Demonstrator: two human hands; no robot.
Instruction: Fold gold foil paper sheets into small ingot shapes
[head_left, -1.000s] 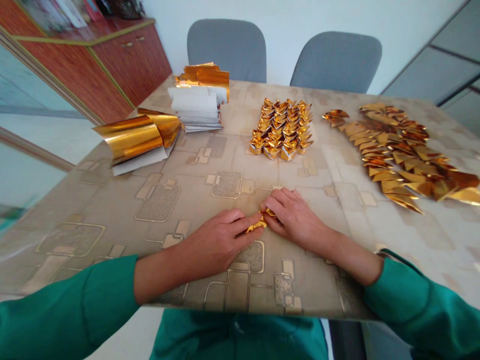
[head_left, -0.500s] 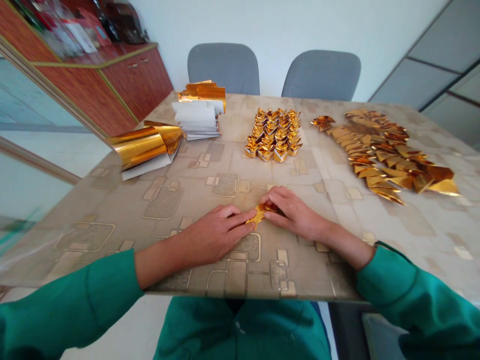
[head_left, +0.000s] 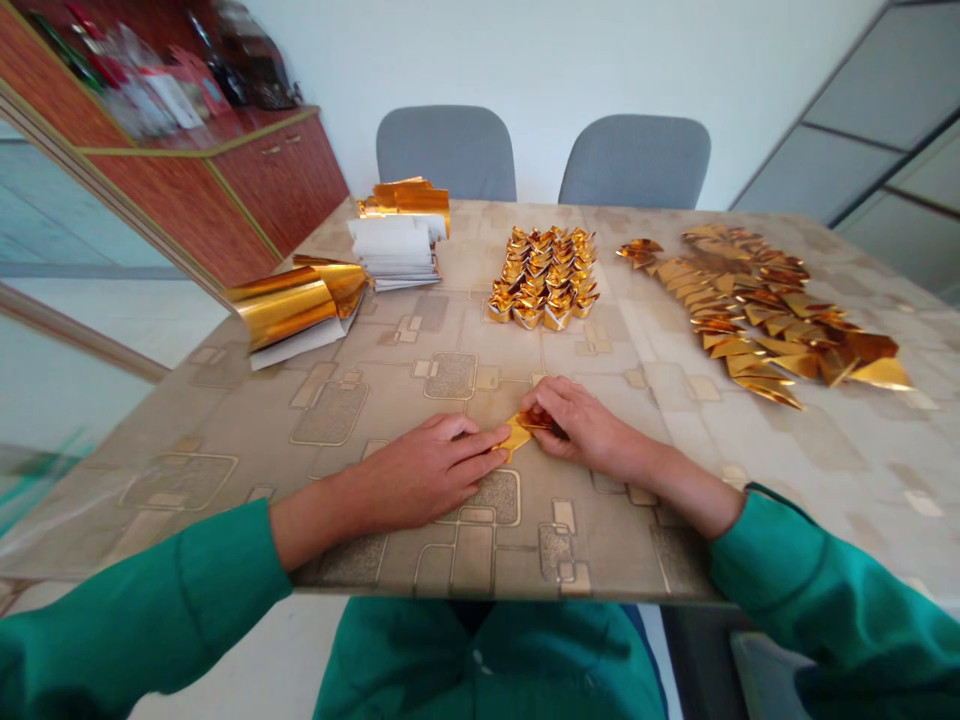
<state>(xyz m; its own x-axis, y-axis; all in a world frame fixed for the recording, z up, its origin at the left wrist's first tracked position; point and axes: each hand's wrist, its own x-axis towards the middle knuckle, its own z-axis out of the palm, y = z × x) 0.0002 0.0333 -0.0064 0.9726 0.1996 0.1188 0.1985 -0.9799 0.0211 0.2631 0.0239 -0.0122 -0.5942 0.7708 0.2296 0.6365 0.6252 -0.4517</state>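
Seen below: a patterned worktop (head_left: 251, 430). Spread at right: folded gold-foil papers (head_left: 727, 345). Piled at far left: white-and-gold foil sheets (head_left: 397, 250). Lined up at centre: rows of gold foil ingots (head_left: 544, 280). With left hand (head_left: 427, 470), fingers nearly straight, touching one end of a folded foil piece (head_left: 517, 432); can't tell if pinching. With right hand (head_left: 581, 425), fingers curled, pinching the other end. Lying between the two, toward the worktop's front.
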